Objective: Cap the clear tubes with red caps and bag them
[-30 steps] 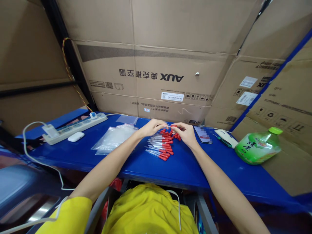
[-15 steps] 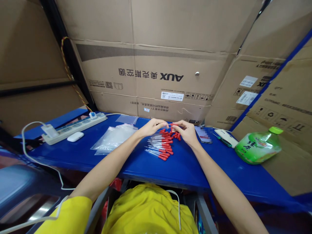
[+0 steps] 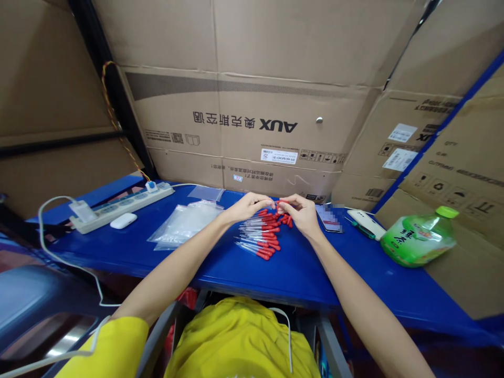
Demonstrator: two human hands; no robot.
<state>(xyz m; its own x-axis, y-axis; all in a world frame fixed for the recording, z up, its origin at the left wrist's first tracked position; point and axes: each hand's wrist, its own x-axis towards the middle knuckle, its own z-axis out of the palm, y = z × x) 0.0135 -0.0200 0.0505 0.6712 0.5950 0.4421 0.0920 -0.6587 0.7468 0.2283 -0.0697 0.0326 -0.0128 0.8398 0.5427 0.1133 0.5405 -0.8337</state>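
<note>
On the blue table [image 3: 291, 273] lies a pile of thin clear droppers with red bulbs [image 3: 261, 236]. Above its far end my left hand [image 3: 248, 206] and my right hand [image 3: 301, 212] meet fingertip to fingertip. Between them they pinch one dropper [image 3: 276, 202]: the left fingers hold its clear tube, the right fingers its red bulb. A few loose red bulbs [image 3: 286, 220] lie under my right hand.
Clear plastic bags [image 3: 185, 223] lie left of the pile. A white power strip [image 3: 122, 205] and a small white case [image 3: 123, 220] sit at far left. A phone [image 3: 328, 216], a white remote-like device [image 3: 364, 219] and a green bottle [image 3: 419, 239] are at right. Cardboard boxes [image 3: 252, 126] wall the back.
My two hands have drawn slightly closer together at the fingertips, staying over the pile. Nothing else has moved.
</note>
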